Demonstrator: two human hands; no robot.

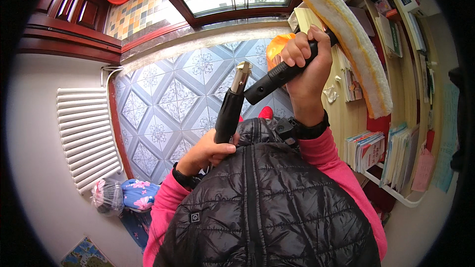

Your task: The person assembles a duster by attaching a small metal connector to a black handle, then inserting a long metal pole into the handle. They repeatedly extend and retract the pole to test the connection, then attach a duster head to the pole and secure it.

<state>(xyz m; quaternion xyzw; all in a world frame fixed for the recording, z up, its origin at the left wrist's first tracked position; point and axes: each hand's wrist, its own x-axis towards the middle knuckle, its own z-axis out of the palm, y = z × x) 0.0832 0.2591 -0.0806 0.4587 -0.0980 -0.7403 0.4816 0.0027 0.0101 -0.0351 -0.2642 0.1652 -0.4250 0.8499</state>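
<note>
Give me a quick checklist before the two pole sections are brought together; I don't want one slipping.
1. Left hand gripping the lower pole section: ok.
2. Right hand closed around the upper pole section: ok.
3. Metal end fitting bare and visible: ok.
4. The two sections lined up end to end: not ok, they sit at an angle.
5. Mop head fixed firmly: cannot tell.

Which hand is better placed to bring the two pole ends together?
Probably the left hand: its lower pole section is free, its metal tip near the open end of the mop handle gripped by the right hand.
</note>
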